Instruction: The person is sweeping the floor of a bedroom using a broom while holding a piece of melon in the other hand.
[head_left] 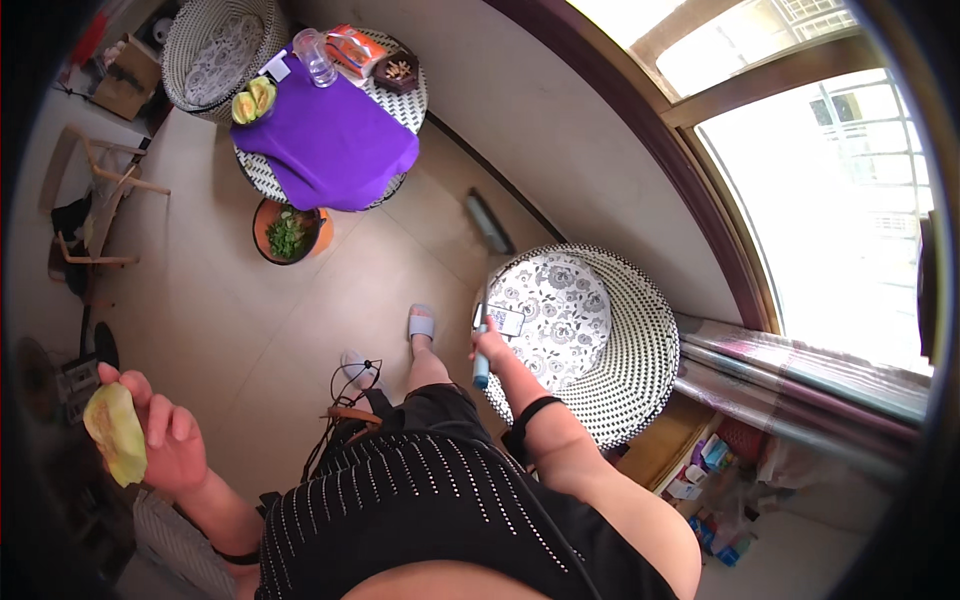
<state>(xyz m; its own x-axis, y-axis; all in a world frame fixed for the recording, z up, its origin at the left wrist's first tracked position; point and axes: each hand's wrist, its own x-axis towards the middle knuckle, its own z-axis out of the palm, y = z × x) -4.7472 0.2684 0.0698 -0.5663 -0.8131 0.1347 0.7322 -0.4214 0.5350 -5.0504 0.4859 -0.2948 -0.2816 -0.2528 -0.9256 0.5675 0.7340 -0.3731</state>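
Note:
In my left hand, raised at the left, is a pale yellow-green piece of melon, pinched between thumb and fingers. My right hand is wrapped round the grey-blue grip of a broom. Its stick runs away from me past the edge of the round woven chair, and its grey head rests on the floor near the wall. A phone-like flat thing with a printed pattern lies on the chair's floral cushion, just beyond my right hand.
A black-and-white woven chair stands close on my right. Ahead, a round table with a purple cloth bears cut melon, a glass jug and an orange packet. An orange bin with greens stands before it. A wooden-framed chair is far left.

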